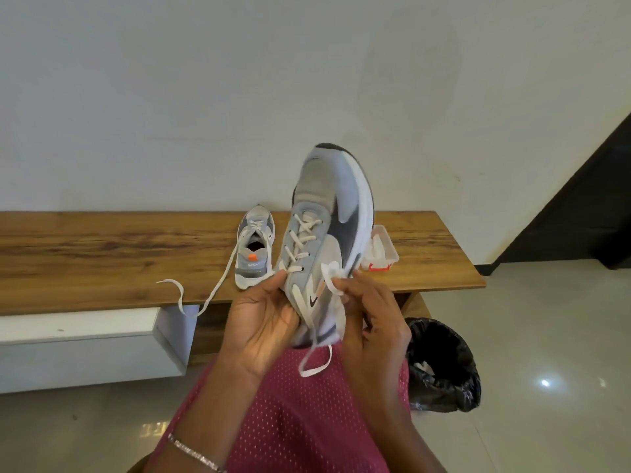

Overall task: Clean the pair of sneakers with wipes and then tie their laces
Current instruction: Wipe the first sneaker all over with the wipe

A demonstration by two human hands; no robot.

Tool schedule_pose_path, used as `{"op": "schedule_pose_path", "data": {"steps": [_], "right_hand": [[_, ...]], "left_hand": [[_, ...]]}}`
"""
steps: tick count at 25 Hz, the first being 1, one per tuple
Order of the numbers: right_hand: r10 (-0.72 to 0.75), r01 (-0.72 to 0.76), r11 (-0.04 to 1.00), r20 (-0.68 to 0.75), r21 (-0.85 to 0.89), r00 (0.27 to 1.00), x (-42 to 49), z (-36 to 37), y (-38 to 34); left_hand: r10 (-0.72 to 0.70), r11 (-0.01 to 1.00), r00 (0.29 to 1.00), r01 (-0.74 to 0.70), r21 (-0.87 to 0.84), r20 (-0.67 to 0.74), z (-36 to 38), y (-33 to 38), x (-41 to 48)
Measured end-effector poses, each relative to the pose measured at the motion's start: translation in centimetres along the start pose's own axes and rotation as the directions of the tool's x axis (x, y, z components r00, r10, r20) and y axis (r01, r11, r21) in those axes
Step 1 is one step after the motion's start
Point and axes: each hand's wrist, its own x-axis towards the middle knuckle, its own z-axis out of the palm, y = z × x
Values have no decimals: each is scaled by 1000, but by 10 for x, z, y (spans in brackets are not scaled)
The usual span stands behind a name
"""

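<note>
A grey and white sneaker (333,213) is held up in front of me, toe pointing away and upward. My left hand (263,319) grips its heel end from the left, thumb near the top eyelets. My right hand (372,312) pinches a small white wipe (333,276) against the shoe's side by the collar. Its untied lace (316,363) hangs in a loop over my lap. The second sneaker (254,249) stands on the wooden bench (102,257), heel towards me, its long lace (205,295) trailing off the front edge.
A clear plastic box of wipes (380,249) with a red clasp sits on the bench behind the held shoe. A bin lined with a black bag (444,367) stands on the tiled floor at my right. A white drawer unit (85,349) hangs under the bench at left.
</note>
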Motion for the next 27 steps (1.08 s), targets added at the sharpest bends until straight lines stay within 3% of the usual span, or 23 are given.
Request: {"op": "schedule_pose_path", "data": {"steps": [2, 5, 10, 14, 17, 20, 23, 27], "right_hand": [[-30, 29, 999, -48, -24, 998, 1, 7, -3], [-59, 57, 998, -71, -29, 996, 3, 12, -5], [29, -21, 998, -155, 51, 988, 11, 11, 2], [-8, 19, 998, -201, 53, 980, 29, 12, -2], [1, 11, 998, -208, 55, 978, 35, 15, 1], [17, -2, 997, -192, 76, 981, 38, 18, 1], [-25, 32, 998, -138, 45, 990, 43, 20, 0], [-198, 193, 970, -16, -149, 980, 29, 19, 1]], "left_hand": [[-54, 994, 998, 56, -96, 21, -2, -10, 1], [-60, 992, 996, 66, -106, 61, 2, -18, 3], [-70, 989, 998, 68, 132, 9, 4, -22, 3], [-93, 973, 994, 80, 218, 51, 10, -26, 4], [-6, 913, 1000, 3, 408, 6, 16, -27, 4], [131, 757, 991, -91, 647, -14, 20, -27, 7], [207, 732, 978, -153, 664, -3, 24, -24, 8], [246, 794, 967, -165, 585, -60, 23, -20, 4]]}}
